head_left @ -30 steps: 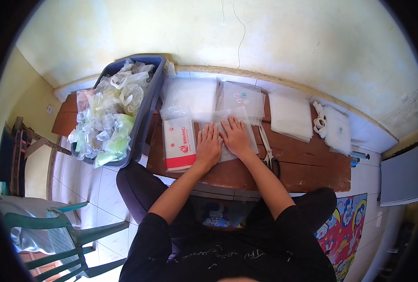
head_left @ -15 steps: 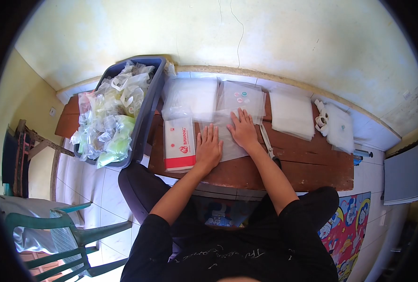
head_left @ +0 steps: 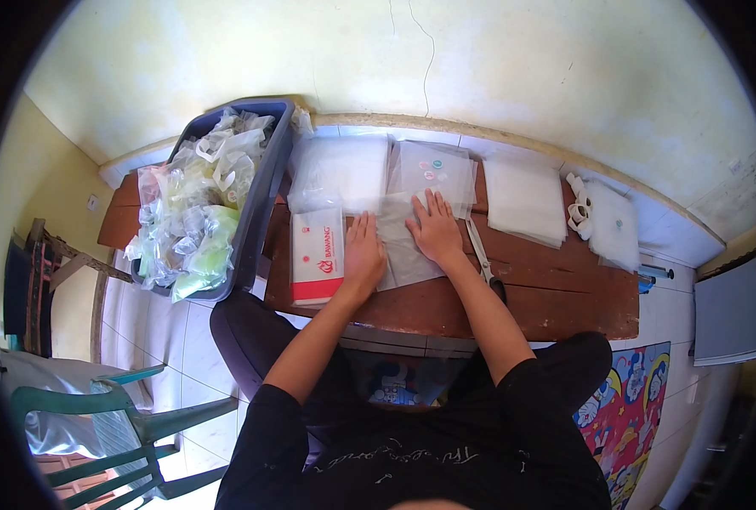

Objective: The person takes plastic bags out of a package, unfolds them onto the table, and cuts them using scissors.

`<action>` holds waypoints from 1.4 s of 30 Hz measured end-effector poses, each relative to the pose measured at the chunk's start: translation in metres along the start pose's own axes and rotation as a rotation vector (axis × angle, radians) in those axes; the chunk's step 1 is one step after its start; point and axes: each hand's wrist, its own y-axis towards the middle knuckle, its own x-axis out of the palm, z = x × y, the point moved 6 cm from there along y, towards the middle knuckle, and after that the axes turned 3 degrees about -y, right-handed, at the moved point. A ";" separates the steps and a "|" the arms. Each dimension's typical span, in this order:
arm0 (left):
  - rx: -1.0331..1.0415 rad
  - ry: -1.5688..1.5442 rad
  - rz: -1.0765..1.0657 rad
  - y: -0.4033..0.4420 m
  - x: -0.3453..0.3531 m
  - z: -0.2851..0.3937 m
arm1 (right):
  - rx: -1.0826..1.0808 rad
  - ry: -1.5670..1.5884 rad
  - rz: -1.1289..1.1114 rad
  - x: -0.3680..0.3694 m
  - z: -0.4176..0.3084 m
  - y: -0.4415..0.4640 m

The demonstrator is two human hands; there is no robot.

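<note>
A clear plastic bag [head_left: 406,255] lies flat on the brown wooden table in front of me. My right hand [head_left: 436,228] rests on it, fingers stretched out. My left hand [head_left: 364,257] lies flat at the bag's left edge, beside the pack with red "BAWANG" print [head_left: 317,255]. Beyond my right hand is a clear bag sheet [head_left: 412,174] with small round stickers [head_left: 433,168] on it. A thick stack of clear plastic bags [head_left: 340,170] sits behind the red-printed pack. Scissors [head_left: 480,251] lie just right of my right forearm.
At the left stands a dark blue tub [head_left: 267,191] full of filled plastic bags [head_left: 195,204]. More stacked bags [head_left: 524,200] lie to the right, then white rolls [head_left: 578,208] and another bag stack [head_left: 613,225]. A green chair [head_left: 148,425] stands lower left; a wall runs behind the table.
My left hand has slid left, away from the middle of the bag toward the red-printed pack. My right hand stays on the bag, shifted only slightly. The view has moved a little.
</note>
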 end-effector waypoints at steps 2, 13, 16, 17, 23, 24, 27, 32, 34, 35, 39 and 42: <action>0.022 -0.039 0.001 0.013 -0.011 0.004 | 0.006 0.004 -0.005 0.001 0.000 -0.001; 0.086 0.125 -0.157 0.008 0.007 0.002 | 0.002 -0.014 0.010 0.000 -0.001 0.000; 0.127 0.076 -0.091 0.015 0.013 0.014 | 0.007 -0.018 0.011 0.000 -0.001 0.000; 0.128 0.060 -0.083 0.018 0.018 0.018 | 0.010 -0.021 0.014 0.000 -0.001 -0.001; 0.138 0.068 -0.033 0.024 0.045 0.026 | -0.027 -0.007 0.070 -0.001 0.001 0.000; 0.141 0.090 -0.008 0.023 0.044 0.027 | -0.013 0.035 0.139 -0.006 0.003 0.001; 0.165 0.095 0.010 0.022 0.045 0.027 | 0.105 0.119 0.265 -0.020 0.016 0.001; 0.171 0.092 0.010 0.023 0.046 0.026 | 0.462 0.200 0.196 -0.039 0.044 0.006; 0.178 0.098 0.021 0.023 0.046 0.027 | 0.545 0.173 -0.011 -0.024 0.054 0.010; 0.186 0.096 0.027 0.023 0.045 0.028 | 0.540 0.172 -0.010 -0.022 0.056 0.012; 0.175 0.058 0.033 0.022 0.041 0.028 | 0.561 0.265 0.081 -0.013 0.062 0.012; 0.111 0.033 -0.008 0.024 0.037 0.028 | 0.520 0.426 0.168 -0.017 0.063 0.013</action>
